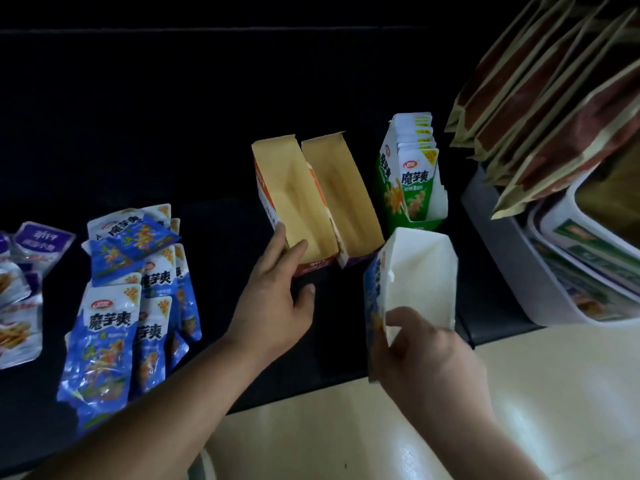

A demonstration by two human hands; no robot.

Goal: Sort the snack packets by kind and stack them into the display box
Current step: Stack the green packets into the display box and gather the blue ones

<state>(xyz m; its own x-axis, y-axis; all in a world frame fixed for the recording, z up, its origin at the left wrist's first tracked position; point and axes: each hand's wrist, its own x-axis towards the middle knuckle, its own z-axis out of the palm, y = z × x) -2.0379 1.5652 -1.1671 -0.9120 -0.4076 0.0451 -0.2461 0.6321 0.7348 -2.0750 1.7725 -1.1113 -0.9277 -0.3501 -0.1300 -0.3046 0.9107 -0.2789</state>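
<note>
My right hand (429, 362) grips the near rim of an empty blue display box (419, 271) with a white inside, held tilted at the table's front edge. My left hand (277, 289) reaches to the orange display box (294, 188); its fingers lie over the box's near left corner, thumb spread apart. Next to it stands a purple display box (343, 195), also empty. A green display box (408, 181) behind holds several green packets upright. A pile of blue snack packets (131, 289) lies to the left on the black table (138, 116).
Purple and white packets (24, 271) lie at the far left edge. At the right, a grey bin (512, 258) holds printed tubs, and brown-and-gold bags (554, 98) stick out above it. A pale floor shows below the table's front edge.
</note>
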